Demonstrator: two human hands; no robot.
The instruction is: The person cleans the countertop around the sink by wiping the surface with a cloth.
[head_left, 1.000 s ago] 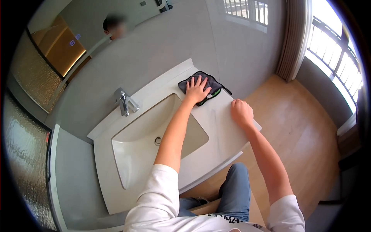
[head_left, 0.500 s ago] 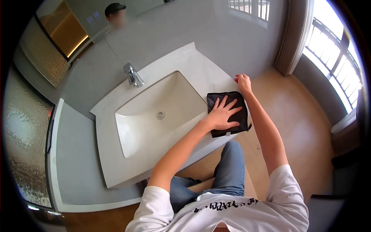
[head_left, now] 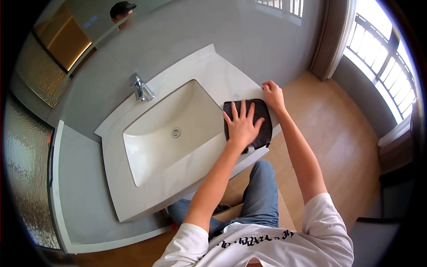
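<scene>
The dark cloth (head_left: 263, 109) lies under your left hand (head_left: 242, 129), splayed wide, probably to press it evenly onto the countertop (head_left: 231, 80), while your right hand (head_left: 273, 96), curled at the countertop's edge, perhaps for bracing, hides any grip, and the basin (head_left: 155, 153) alongside shows its round drain (head_left: 176, 132).

Strong daylight enters through the window (head_left: 380, 53) at upper right, burning nearly to white between its bars and laying a soft sheen on the wooden floor (head_left: 327, 138). The glossy grey wall (head_left: 249, 53) repeats it as a reflection (a warm amber strip (head_left: 80, 56) glows at upper left). Wide-lens distortion bows the countertop (head_left: 111, 187); the corners fall to black.
</scene>
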